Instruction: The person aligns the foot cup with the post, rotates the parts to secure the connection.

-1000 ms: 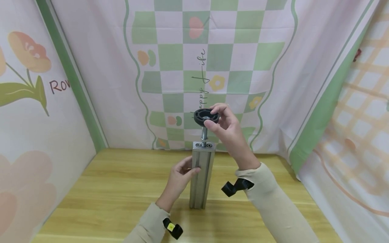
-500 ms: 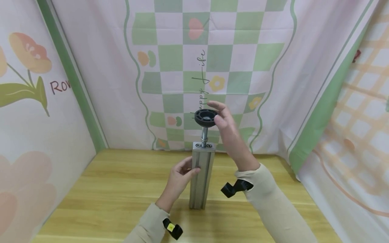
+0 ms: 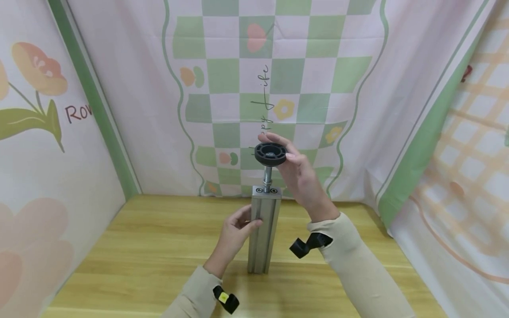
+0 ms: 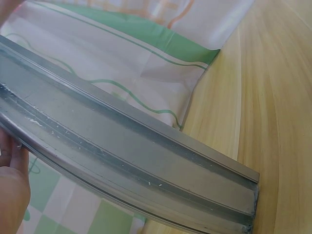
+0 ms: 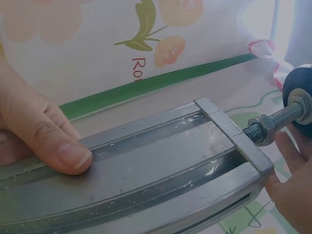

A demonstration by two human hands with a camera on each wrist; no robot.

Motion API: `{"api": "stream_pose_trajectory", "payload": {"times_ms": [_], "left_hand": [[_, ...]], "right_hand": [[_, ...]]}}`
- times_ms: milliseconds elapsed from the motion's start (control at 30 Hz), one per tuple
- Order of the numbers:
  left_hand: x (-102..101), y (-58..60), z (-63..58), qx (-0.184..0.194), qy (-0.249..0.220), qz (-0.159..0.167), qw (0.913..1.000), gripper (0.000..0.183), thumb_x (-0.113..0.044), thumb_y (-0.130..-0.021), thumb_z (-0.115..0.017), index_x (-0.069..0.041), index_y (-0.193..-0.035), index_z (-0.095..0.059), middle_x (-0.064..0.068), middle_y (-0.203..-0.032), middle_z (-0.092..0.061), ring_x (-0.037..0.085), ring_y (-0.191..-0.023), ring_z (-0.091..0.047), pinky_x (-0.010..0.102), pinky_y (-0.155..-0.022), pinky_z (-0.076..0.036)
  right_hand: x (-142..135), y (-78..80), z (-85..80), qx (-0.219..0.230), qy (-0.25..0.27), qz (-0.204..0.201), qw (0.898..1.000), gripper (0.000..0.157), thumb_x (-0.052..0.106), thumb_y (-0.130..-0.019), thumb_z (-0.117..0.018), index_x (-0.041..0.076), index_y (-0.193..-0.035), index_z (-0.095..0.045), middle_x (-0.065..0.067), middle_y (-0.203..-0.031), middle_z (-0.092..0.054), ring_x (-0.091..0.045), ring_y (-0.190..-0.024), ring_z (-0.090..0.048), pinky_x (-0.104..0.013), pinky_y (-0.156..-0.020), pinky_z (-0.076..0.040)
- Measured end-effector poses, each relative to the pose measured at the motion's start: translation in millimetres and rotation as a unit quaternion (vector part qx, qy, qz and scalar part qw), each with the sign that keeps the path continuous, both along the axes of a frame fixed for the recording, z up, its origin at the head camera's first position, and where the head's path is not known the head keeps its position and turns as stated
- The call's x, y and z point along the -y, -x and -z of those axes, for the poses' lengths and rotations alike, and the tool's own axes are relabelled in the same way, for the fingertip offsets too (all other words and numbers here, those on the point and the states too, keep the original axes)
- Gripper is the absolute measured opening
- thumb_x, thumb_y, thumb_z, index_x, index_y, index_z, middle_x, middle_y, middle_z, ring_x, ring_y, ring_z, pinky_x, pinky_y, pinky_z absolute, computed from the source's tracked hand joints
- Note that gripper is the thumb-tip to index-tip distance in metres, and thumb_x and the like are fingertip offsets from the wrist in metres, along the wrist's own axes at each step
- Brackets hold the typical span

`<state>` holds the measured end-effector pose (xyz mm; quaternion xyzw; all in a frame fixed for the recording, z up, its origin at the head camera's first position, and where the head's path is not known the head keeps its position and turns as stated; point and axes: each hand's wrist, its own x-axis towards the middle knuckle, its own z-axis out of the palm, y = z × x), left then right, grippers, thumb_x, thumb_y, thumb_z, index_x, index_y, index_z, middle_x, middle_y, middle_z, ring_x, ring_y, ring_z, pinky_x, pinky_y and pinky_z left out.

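A grey aluminium profile (image 3: 263, 238) stands upright on the wooden table, lengthwise grooves down its sides. My left hand (image 3: 235, 232) grips it at mid-height, thumb across the near face. In the right wrist view that thumb (image 5: 73, 156) lies flat on the metal. From the end plate (image 5: 234, 136) rises a threaded rod (image 5: 285, 117) with a hex nut (image 5: 261, 129), carrying a round black levelling foot (image 3: 270, 160). My right hand (image 3: 300, 176) holds this foot by its rim, fingers round the far side and thumb at the right edge.
The wooden table (image 3: 159, 247) spreads around the profile. Printed cloth walls enclose it, with a green checked curtain (image 3: 222, 79) behind and others left and right. Each wrist wears a black camera mount (image 3: 310, 245).
My right thumb and fingers came off the foot's rim, drew back to the right, then reached round its far side again. The left hand and the profile have stayed still.
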<state>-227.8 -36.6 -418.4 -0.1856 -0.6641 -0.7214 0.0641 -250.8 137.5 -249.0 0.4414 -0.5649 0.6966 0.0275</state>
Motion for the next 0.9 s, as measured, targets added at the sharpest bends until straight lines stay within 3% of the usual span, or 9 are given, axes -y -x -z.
{"api": "stream_pose_trajectory", "payload": {"times_ms": [233, 567, 733, 900], "left_hand": [[-0.2, -0.3, -0.8, -0.008, -0.005, 0.003, 1.0, 0.044, -0.017, -0.091, -0.076, -0.009, -0.132, -0.064, 0.007, -0.108, -0.068, 0.019, -0.097, -0.063, 0.027, -0.08, -0.054], [-0.6, -0.7, -1.4, -0.005, -0.003, 0.001, 1.0, 0.042, -0.016, -0.091, -0.076, -0.01, -0.132, -0.065, 0.007, -0.107, -0.068, 0.018, -0.096, -0.063, 0.026, -0.079, -0.054], [-0.5, 0.0, -0.8, -0.005, -0.005, 0.0, 1.0, 0.043, -0.015, -0.091, -0.076, -0.009, -0.132, -0.065, 0.007, -0.107, -0.068, 0.018, -0.096, -0.063, 0.026, -0.08, -0.054], [-0.2, 0.2, -0.9, -0.007, -0.007, 0.003, 0.9999, 0.044, -0.016, -0.091, -0.076, -0.006, -0.132, -0.064, 0.008, -0.108, -0.068, 0.018, -0.096, -0.063, 0.026, -0.08, -0.054]], "right_hand": [[0.4, 0.6, -0.6, 0.007, 0.007, 0.002, 1.0, 0.05, 0.017, -0.1, -0.026, 0.0, -0.145, -0.039, -0.016, -0.147, -0.046, -0.033, -0.138, -0.038, -0.044, -0.116, -0.024], [-1.4, 1.1, 1.6, 0.013, 0.004, 0.048, 0.999, 0.042, 0.016, -0.095, -0.04, 0.006, -0.136, -0.047, -0.017, -0.145, -0.046, -0.032, -0.132, -0.045, -0.042, -0.115, -0.026], [-3.4, 0.4, 3.7, 0.01, -0.01, 0.077, 0.997, 0.041, 0.017, -0.095, -0.047, 0.01, -0.135, -0.046, -0.017, -0.144, -0.046, -0.031, -0.131, -0.046, -0.037, -0.11, -0.035], [-2.9, -1.0, 3.3, 0.033, 0.003, 0.098, 0.995, 0.034, 0.014, -0.093, -0.059, 0.015, -0.124, -0.046, -0.015, -0.144, -0.043, -0.028, -0.128, -0.048, -0.03, -0.101, -0.045]]}}
